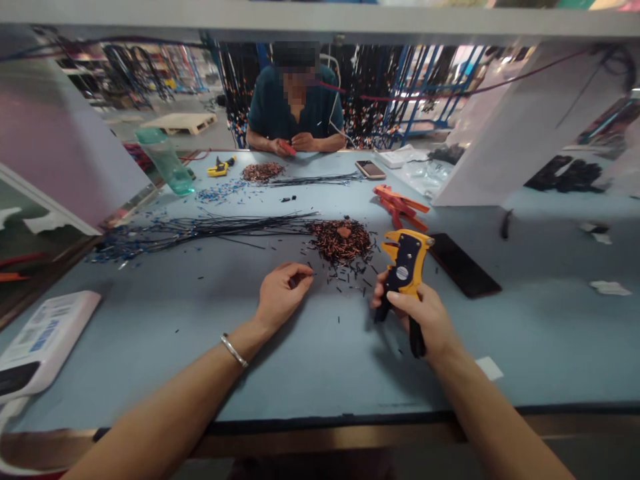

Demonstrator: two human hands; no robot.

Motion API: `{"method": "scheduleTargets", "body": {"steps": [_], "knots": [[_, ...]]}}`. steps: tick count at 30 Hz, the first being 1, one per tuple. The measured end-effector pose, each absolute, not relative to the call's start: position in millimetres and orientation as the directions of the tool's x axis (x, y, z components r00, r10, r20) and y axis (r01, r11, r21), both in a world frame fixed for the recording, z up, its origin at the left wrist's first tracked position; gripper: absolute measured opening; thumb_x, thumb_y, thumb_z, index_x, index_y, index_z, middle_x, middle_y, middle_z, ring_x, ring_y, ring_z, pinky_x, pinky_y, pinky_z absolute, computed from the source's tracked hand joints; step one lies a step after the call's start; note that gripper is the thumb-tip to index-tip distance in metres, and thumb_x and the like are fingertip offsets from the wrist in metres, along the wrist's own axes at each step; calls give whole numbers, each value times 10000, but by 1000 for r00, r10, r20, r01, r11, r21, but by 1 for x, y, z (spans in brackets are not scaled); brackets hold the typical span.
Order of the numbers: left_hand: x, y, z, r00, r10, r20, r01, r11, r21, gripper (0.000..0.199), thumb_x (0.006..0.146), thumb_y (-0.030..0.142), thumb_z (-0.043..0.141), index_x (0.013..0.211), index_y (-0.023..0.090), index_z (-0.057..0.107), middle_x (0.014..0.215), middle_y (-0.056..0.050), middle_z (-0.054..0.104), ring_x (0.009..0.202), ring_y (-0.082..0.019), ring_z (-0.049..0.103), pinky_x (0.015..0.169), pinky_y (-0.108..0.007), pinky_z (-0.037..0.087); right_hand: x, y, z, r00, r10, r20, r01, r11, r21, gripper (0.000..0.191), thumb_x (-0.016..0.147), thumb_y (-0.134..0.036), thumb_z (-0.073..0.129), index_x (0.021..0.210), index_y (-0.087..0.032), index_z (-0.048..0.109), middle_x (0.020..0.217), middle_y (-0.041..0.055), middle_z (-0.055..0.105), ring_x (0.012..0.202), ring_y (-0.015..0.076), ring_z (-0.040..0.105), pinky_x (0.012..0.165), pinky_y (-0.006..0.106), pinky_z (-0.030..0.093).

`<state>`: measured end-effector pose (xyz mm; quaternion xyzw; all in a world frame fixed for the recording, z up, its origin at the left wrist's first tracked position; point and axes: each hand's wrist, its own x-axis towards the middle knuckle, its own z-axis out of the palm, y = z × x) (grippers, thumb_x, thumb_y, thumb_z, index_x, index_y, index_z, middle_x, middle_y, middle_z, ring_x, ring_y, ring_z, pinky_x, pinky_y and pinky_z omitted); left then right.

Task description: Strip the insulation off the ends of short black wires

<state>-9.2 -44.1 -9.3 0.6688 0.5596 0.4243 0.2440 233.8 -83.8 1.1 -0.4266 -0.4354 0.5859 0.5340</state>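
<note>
My right hand (423,317) is wrapped round the handles of a yellow and black wire stripper (409,263), its jaws pointing up and to the left. My left hand (285,293) is pinched, thumb against forefinger; a tiny dark bit shows at the fingertips, too small to name. Just beyond it lies a heap of short copper-and-black pieces (340,243), with loose black bits scattered on the near side. A bundle of thin black wires (235,227) stretches left from the heap, with blue ends (125,241) at its far left.
Red-orange pliers (400,205) and a dark phone (465,265) lie on the right. A white device (47,340) sits at left, a green bottle (167,163) behind. Opposite, a co-worker (295,107) holds a red tool near another copper heap (263,172) and yellow stripper (220,167). A shelf (320,19) crosses above.
</note>
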Motion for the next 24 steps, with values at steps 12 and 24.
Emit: {"method": "scheduleTargets", "body": {"steps": [12, 24], "knots": [[-8, -47, -9, 22, 977, 214, 433, -202, 878, 136, 728, 277, 644, 747, 168, 724, 718, -30, 669, 658, -149, 574, 626, -239, 430, 235, -77, -2, -255, 942, -218, -506, -323, -800, 255, 652, -280, 747, 871, -171, 677, 757, 17, 652, 664, 170, 614, 700, 339, 510], [-79, -101, 40, 173, 975, 143, 743, -224, 631, 228, 806, 359, 558, 790, 192, 712, 798, -28, 674, 658, -131, 574, 602, -227, 433, 235, -78, -8, -258, 938, -233, -518, -337, -786, 235, 656, -263, 743, 862, -176, 671, 747, 24, 669, 649, 186, 617, 673, 353, 526]]}}
